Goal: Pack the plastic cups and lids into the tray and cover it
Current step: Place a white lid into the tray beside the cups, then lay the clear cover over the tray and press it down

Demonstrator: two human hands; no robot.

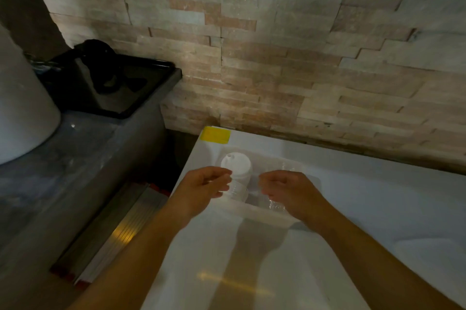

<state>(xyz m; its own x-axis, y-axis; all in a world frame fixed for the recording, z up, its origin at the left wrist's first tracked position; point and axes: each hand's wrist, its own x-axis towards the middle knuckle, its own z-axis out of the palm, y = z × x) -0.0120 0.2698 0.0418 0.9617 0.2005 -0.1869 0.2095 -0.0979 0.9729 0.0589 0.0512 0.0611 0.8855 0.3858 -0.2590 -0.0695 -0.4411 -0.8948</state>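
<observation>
A translucent plastic tray (254, 210) sits on the white table near its far left corner. In its left half lies a stack of white dome lids (237, 171). Clear plastic cups (276, 205) lie in its right half, partly hidden by my right hand. My left hand (201, 190) hovers at the tray's left edge, thumb and fingers pinched together next to the lids. Over the right half, my right hand (287, 188) has its fingers curled downward. A thin clear cover may be between the fingers, but the dim frame does not show this.
The white table (353, 234) meets a stone-tile wall, with a yellow sticker (216, 135) at its far left corner. To the left are a gap, a grey counter (75, 158) with a black tray (121, 88), and a large white round object (20, 108).
</observation>
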